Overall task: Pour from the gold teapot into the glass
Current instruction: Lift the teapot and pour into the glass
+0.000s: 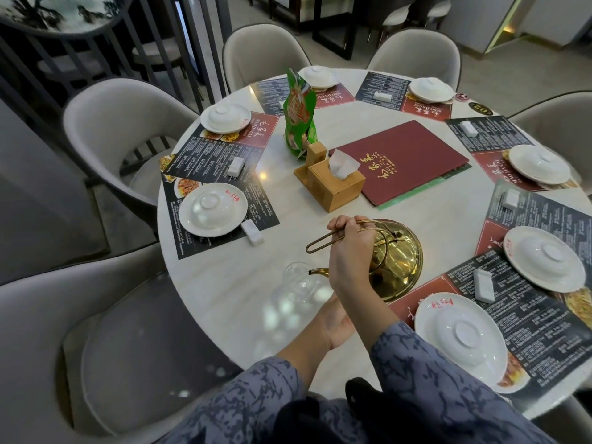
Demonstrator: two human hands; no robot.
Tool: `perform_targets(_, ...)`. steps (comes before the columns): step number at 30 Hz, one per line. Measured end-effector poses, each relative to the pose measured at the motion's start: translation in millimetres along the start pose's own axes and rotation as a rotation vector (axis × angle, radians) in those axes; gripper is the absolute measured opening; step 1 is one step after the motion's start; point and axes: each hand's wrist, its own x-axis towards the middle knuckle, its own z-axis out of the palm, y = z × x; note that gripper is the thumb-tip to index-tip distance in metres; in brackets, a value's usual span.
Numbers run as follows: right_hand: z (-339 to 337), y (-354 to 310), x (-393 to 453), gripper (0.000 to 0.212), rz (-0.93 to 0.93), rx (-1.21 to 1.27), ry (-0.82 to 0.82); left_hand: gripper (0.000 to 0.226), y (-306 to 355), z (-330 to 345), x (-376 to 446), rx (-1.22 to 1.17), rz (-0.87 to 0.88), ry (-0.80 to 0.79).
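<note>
The gold teapot [398,265] is tilted left above the white round table [224,283]. My right hand [349,251] is shut on its wire handle from above. The thin spout points left and its tip sits at the rim of the clear glass [296,283], which stands on the table near the front edge. My left hand [334,320] reaches in under my right forearm and rests against the right side of the glass, holding it. Its fingers are partly hidden by my right wrist. I cannot make out any liquid in the glass.
A wooden tissue box [333,184] and a red menu [400,161] lie mid-table, with a green packet [299,116] behind them. White plates with upturned bowls [213,208] [459,336] sit on placemats around the rim. Grey chairs [105,129] surround the table.
</note>
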Motion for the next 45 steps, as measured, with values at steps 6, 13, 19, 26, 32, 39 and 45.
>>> perform_targets(6, -0.2, 1.0, -0.2, 0.019, 0.008, -0.012, 0.004, 0.030, 1.8, 0.8, -3.5, -0.015, 0.001, -0.018)
perform_targets(13, -1.0, 3.3, 1.3, 0.017, 0.021, -0.033, 0.028, 0.030, 2.1, 1.2, -4.8, 0.008, -0.018, -0.009)
perform_targets(19, -0.7, 4.7, 1.6, 0.016, 0.026, -0.032, 0.028, 0.031, 2.6, 2.5, -8.7, 0.027, -0.028, 0.002)
perform_targets(26, -0.7, 4.9, 2.1, 0.017, 0.031, -0.020, 0.025, 0.032, 4.1, 5.5, -12.6, 0.023, -0.045, 0.011)
perform_targets(32, -3.2, -0.8, 7.9, 0.021, 0.060, 0.111, 0.035, 0.046, 6.5, 6.3, -11.6, 0.020, -0.007, 0.004)
perform_targets(39, -16.8, -11.2, 24.4, 0.024, 0.123, 0.230, 0.040, 0.071, 4.0, 5.0, -4.7, -0.226, 0.017, 0.034)
perform_targets(45, -25.1, -21.0, 42.0, 0.029, 0.174, 0.279, 0.118, 0.048, 4.1, 5.9, -1.3, -0.322, 0.026, 0.042)
